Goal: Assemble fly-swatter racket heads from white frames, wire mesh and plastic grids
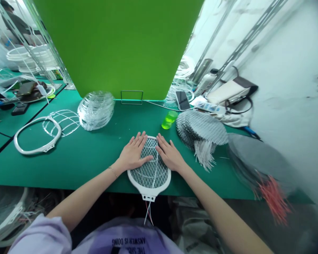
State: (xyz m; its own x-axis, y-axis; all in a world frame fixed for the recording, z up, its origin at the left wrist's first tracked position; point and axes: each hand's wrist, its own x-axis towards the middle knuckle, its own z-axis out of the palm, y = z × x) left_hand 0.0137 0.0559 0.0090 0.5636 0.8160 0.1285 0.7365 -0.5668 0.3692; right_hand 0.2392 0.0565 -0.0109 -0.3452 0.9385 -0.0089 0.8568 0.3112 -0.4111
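Note:
A white oval racket head (149, 178) with wire mesh lies flat on the green table in front of me, its neck over the near edge. Thin red and white wires (148, 213) hang from the neck. My left hand (134, 153) lies flat on its upper left side, fingers stretched out and thumb across the mesh. On the upper right side rests my right hand (171, 153), fingers also extended and pressed down on the rim and mesh. Neither hand is wrapped round anything. Parts of the rim are hidden under both palms.
At left are an empty white oval frame (38, 150), a clear plastic grid (66, 123) and a stack of such grids (95, 111). A green bottle (169, 120) stands ahead. Mesh discs are piled with white wires (205, 155) and red wires (274, 199) at right. A green panel (119, 46) rises behind.

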